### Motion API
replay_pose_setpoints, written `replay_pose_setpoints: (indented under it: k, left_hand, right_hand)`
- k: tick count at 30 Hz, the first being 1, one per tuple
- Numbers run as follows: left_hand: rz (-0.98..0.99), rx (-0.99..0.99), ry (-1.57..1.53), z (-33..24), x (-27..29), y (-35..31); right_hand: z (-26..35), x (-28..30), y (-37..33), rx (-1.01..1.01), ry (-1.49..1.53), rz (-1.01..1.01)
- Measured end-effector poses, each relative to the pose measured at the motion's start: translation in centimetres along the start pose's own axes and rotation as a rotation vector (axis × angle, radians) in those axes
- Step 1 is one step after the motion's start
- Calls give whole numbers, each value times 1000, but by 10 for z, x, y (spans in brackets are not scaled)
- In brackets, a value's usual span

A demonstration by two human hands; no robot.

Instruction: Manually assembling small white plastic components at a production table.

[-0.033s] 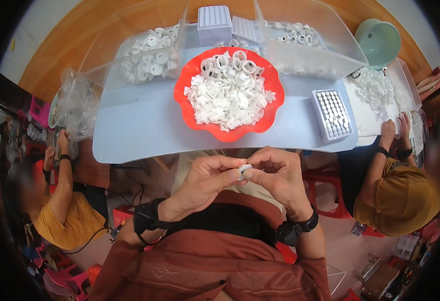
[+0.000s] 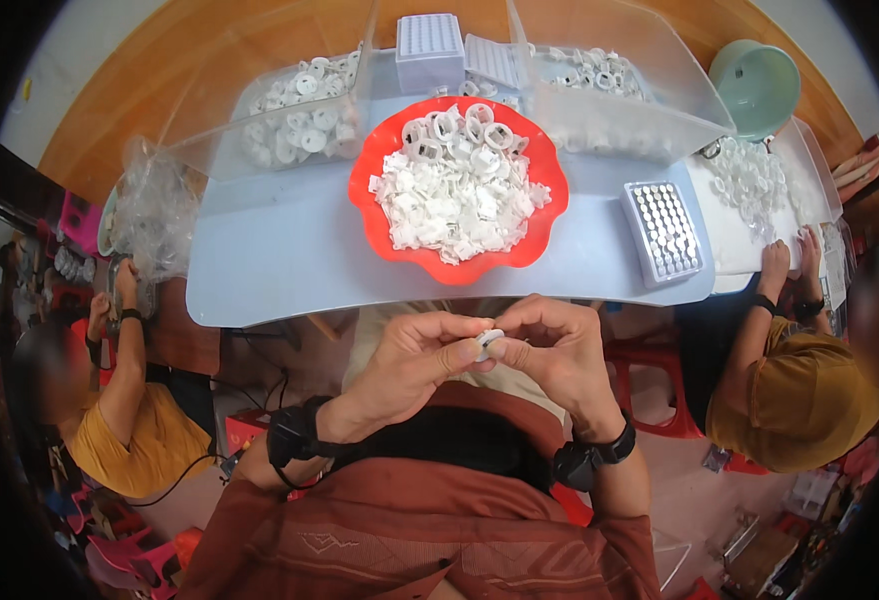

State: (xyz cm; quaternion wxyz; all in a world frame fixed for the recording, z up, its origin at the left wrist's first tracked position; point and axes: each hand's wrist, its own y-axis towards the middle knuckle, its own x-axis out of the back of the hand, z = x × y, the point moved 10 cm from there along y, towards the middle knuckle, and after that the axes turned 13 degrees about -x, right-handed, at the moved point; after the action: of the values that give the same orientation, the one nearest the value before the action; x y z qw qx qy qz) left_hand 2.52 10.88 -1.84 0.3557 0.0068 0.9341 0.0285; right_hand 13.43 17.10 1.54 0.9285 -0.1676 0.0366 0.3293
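Between the fingertips of both hands is a small round white plastic part (image 2: 488, 343) with a dark spot in its middle. My left hand (image 2: 414, 360) pinches its left side with thumb and forefinger. The thumb and fingers of my right hand (image 2: 553, 350) close on its right side. Both hands are held over my lap, just short of the table's near edge. Beyond them stands a red wavy-rimmed bowl (image 2: 367, 210), heaped with small white plastic pieces (image 2: 459, 205). Several white ring-shaped parts (image 2: 446, 124) lie at the bowl's far side.
Right of the bowl, a clear tray of round silvery pieces (image 2: 662, 230) rests on the pale blue table (image 2: 269, 240). Transparent bins with white parts (image 2: 304, 120) stand behind, beside a white rack block (image 2: 429, 50). A green basin (image 2: 755, 88) is far right. Co-workers sit on both sides.
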Motion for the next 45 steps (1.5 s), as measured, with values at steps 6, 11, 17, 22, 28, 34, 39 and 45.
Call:
replay_pose_setpoints:
  k: [6, 11, 17, 22, 28, 34, 39, 45]
  left_hand:
    - [-29, -10, 1, -5, -4, -5]
    - [-52, -141, 245, -54, 0, 1]
    - [-288, -500, 674, -178, 30, 26]
    - [-422, -782, 1198, -284, 74, 70]
    - [-436, -909, 1299, -311, 101, 83]
    - [-463, -1070, 1389, -261, 66, 37]
    - [-360, -723, 1308, -184, 80, 31]
    - [-369, -672, 1099, -139, 89, 30]
  right_hand:
    - [5, 3, -6, 134, -131, -8]
    - [5, 6, -14, 112, -144, -35]
    - [-6, 3, -19, 135, -203, 11]
    - [-7, 1, -21, 78, -164, -9]
    - [-10, 7, -27, 154, -176, -10]
    - [-9, 12, -32, 116, -106, -51]
    - [1, 36, -25, 235, -184, -241]
    - [14, 72, -12, 392, -232, -482]
